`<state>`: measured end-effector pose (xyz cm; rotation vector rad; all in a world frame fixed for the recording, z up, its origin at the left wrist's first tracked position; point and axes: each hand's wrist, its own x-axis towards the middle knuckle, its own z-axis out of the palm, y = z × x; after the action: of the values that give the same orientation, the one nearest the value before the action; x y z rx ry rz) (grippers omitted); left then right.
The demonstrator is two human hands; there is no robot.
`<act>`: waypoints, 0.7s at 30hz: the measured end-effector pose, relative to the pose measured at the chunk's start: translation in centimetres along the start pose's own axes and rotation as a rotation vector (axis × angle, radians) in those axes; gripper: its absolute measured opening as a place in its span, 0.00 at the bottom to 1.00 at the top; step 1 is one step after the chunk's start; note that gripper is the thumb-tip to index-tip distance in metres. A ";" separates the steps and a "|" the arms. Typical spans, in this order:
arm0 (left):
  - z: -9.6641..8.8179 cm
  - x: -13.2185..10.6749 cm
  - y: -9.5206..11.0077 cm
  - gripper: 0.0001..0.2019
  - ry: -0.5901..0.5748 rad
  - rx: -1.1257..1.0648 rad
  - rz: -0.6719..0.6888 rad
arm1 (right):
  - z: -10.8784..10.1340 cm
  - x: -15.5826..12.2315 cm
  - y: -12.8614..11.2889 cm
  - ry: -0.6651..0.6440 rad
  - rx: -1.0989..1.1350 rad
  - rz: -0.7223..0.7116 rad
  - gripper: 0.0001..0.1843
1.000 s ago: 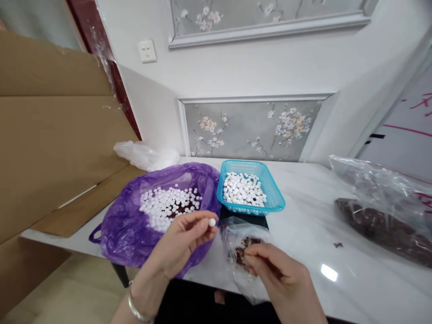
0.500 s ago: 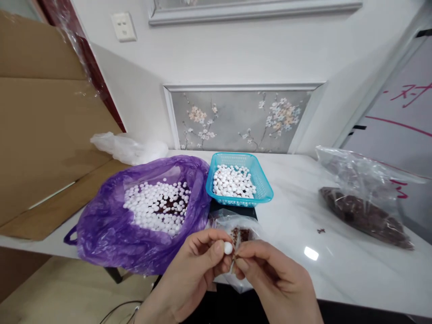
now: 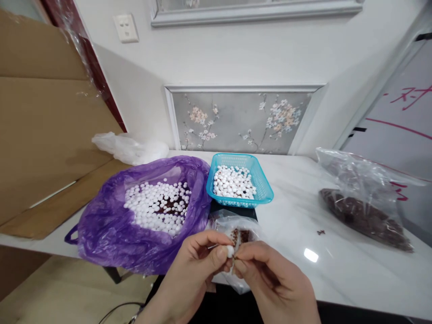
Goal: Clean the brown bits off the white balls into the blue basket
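My left hand (image 3: 194, 274) pinches a small white ball (image 3: 230, 251) between thumb and fingers, low in the middle of the view. My right hand (image 3: 270, 281) is closed in a pinch right against the ball, holding a tiny dark piece I cannot make out. Just behind both hands lies a small clear bag (image 3: 236, 236) with dark brown bits inside. A purple plastic bag (image 3: 111, 234) full of white balls sits to the left. A turquoise basket (image 3: 263, 191) with more white balls stands behind the small bag.
The white marble table (image 3: 303, 216) runs right, with a large clear bag of brown pieces (image 3: 364, 211) at its right end and a stray brown bit (image 3: 320, 232). Cardboard sheets (image 3: 43, 135) lean at left. A crumpled white bag (image 3: 128, 148) lies by the wall.
My left hand carried the white ball down and right from above the purple bag to meet my right hand. The right fingers now press against the ball. The view dropped lower.
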<state>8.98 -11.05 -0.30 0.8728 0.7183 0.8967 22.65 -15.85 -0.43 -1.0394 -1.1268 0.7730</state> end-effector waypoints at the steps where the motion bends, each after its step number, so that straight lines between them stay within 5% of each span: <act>1: 0.0 0.0 0.0 0.09 -0.002 0.022 0.019 | 0.0 0.0 0.0 -0.003 -0.015 -0.007 0.06; 8: -0.1 -0.1 0.4 0.05 -0.007 0.093 0.095 | -0.1 0.1 0.3 -0.033 0.005 -0.020 0.06; 21: -0.6 -0.3 0.8 0.02 -0.055 0.235 0.199 | 0.0 0.1 -0.4 -0.019 0.080 0.242 0.08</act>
<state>8.06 -10.85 0.15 1.1891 0.7068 0.9729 22.66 -15.88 -0.03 -1.1152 -0.9877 1.0138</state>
